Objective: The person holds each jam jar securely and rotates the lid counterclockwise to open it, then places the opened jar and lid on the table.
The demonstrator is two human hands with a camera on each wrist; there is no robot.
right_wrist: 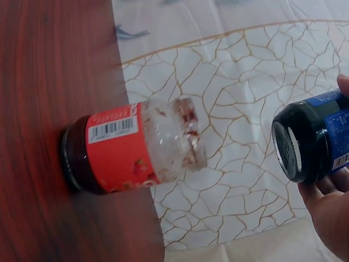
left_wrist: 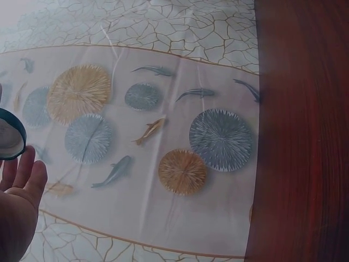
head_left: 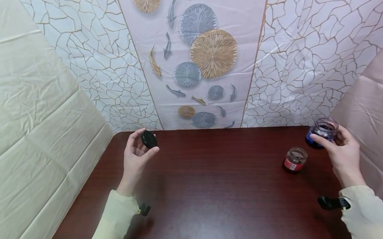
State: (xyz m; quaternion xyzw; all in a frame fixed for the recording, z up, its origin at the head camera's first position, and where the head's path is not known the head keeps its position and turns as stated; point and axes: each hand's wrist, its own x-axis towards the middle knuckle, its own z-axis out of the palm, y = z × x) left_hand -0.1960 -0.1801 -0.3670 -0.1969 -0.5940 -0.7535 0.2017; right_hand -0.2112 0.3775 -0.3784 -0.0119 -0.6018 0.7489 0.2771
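Note:
My left hand [head_left: 136,156] pinches a round black lid [head_left: 149,139] by its edge, raised over the left side of the table. In the left wrist view the lid [left_wrist: 11,135] shows a pale inner face at the left edge. On the right, my right hand [head_left: 345,151] grips a glass jar with a blue label [head_left: 322,132], its open mouth upward and dark contents inside. The right wrist view shows the base of this blue-labelled jar [right_wrist: 305,139] off the table. A lidless red-labelled jar [head_left: 295,160] stands upright on the table, left of the right hand, smeared inside its neck.
The dark red-brown wooden table [head_left: 207,191] ends at a back wall hung with patterned cloth [head_left: 208,99]. Cream cloth [head_left: 43,141] slopes along the left side and pinkish cloth [head_left: 376,117] along the right. Dark bands sit at both wrists.

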